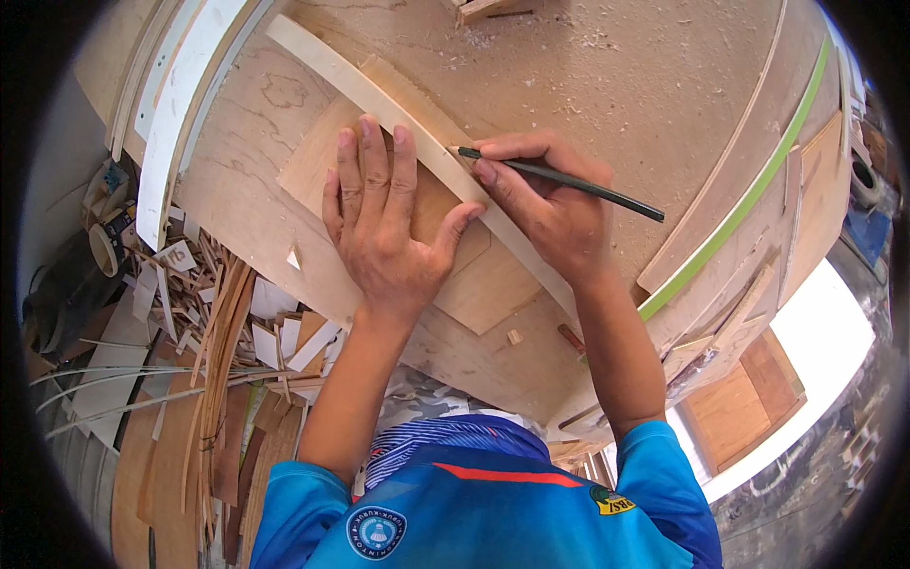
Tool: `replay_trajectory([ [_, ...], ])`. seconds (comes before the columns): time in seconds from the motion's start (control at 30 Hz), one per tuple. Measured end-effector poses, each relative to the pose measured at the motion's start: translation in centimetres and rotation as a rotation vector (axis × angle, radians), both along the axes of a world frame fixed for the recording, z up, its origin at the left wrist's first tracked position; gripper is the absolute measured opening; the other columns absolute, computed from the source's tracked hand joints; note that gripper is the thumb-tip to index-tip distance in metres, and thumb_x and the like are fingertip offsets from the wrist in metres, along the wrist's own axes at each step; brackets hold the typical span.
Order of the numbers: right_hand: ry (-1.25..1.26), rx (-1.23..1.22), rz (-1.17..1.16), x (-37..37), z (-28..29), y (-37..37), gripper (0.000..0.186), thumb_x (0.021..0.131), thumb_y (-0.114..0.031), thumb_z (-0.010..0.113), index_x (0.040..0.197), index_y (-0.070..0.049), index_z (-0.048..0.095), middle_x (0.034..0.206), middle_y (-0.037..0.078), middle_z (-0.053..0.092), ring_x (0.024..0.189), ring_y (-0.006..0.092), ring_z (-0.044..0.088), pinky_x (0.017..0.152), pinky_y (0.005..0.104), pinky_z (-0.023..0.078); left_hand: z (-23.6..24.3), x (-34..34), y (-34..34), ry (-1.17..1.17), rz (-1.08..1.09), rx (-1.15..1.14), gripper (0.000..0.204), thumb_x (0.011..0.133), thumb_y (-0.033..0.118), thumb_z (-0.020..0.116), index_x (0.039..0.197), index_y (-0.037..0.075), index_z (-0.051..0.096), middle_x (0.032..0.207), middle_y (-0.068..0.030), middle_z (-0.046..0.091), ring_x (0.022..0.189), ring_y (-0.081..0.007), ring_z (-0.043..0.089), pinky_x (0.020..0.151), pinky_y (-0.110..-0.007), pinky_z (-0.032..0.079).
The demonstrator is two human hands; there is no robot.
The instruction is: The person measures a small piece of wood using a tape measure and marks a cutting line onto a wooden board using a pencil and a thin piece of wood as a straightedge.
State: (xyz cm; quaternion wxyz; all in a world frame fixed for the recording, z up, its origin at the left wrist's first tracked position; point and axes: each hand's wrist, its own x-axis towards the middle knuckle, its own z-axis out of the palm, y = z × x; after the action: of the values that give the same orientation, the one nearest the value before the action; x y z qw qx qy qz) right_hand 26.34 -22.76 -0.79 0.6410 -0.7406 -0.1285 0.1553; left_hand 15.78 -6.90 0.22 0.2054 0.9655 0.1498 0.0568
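Note:
A long, pale wooden strip (351, 81) lies slantwise across a thin plywood piece (308, 156) on the workbench. My left hand (389, 213) rests flat on the plywood with fingers apart, its fingertips and thumb against the strip's near edge. In my right hand (564, 204) is a dark green pencil (607, 194), gripped between thumb and fingers. Its sharpened tip meets the strip, or hovers just over it, beside a small dark mark. The heel of my right hand hides part of the strip's far side.
Sawdust and shavings dot the plywood benchtop (607, 85). Curved white boards (190, 85) stand at the left edge; a green-edged curved strip (749, 204) runs along the right. A small wood block (483, 9) sits at the far edge. Wood offcuts (275, 332) heap below left.

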Motion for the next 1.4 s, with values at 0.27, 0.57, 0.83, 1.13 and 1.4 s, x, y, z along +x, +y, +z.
replay_trajectory([
  [0.27, 0.029, -0.004, -0.002, -0.2, 0.5, -0.8, 0.012, 0.09, -0.003, 0.086, 0.1, -0.001, 0.08, 0.09, 0.011, 0.083, 0.079, 0.0135, 0.079, 0.07, 0.0278, 0.06, 0.0, 0.0, 0.1, -0.008, 0.004, -0.023, 0.101, 0.086, 0.055, 0.086, 0.165, 0.006, 0.05, 0.174, -0.0207, 0.041, 0.165, -0.0374, 0.032, 0.133, -0.05, 0.019],
  [0.57, 0.007, -0.141, 0.029, -1.3, 1.2, -3.8, 0.013, 0.087, -0.005, 0.087, 0.098, -0.002, 0.08, 0.093, 0.012, 0.083, 0.079, 0.0183, 0.08, 0.071, 0.0307, 0.061, 0.0, 0.0, -0.1, -0.008, 0.002, 0.005, 0.099, 0.087, 0.055, 0.086, 0.165, 0.005, 0.05, 0.174, -0.0206, 0.042, 0.164, -0.0382, 0.033, 0.132, -0.051, 0.02],
  [0.83, 0.201, -0.123, 0.082, -1.6, 2.3, -5.0, 0.013, 0.095, 0.003, 0.083, 0.106, 0.006, 0.077, 0.108, 0.018, 0.082, 0.101, 0.0206, 0.078, 0.091, 0.0328, 0.063, -0.2, 0.0, -0.1, -0.021, 0.0, 0.01, 0.099, 0.089, 0.057, 0.085, 0.165, 0.005, 0.049, 0.174, -0.0201, 0.041, 0.164, -0.038, 0.033, 0.131, -0.051, 0.02],
  [1.13, 0.444, 0.307, -0.239, -2.2, 1.5, -5.1, 0.014, 0.096, 0.003, 0.079, 0.109, 0.003, 0.075, 0.111, 0.015, 0.08, 0.101, 0.0172, 0.077, 0.091, 0.0305, 0.063, -0.1, -0.3, 0.5, -0.077, -0.011, -0.103, 0.101, 0.084, 0.051, 0.091, 0.164, 0.005, 0.051, 0.174, -0.0234, 0.04, 0.163, -0.0404, 0.034, 0.132, -0.053, 0.02],
  [1.4, 0.169, 0.112, -0.076, -2.5, 1.1, -4.5, 0.015, 0.093, 0.005, 0.079, 0.108, 0.003, 0.077, 0.107, 0.014, 0.082, 0.097, 0.0159, 0.078, 0.084, 0.0301, 0.064, 0.0, -0.1, 0.2, -0.155, -0.15, 0.004, 0.106, 0.08, 0.057, 0.092, 0.165, 0.011, 0.05, 0.176, -0.0286, 0.031, 0.162, -0.0449, 0.032, 0.13, -0.057, 0.02],
])
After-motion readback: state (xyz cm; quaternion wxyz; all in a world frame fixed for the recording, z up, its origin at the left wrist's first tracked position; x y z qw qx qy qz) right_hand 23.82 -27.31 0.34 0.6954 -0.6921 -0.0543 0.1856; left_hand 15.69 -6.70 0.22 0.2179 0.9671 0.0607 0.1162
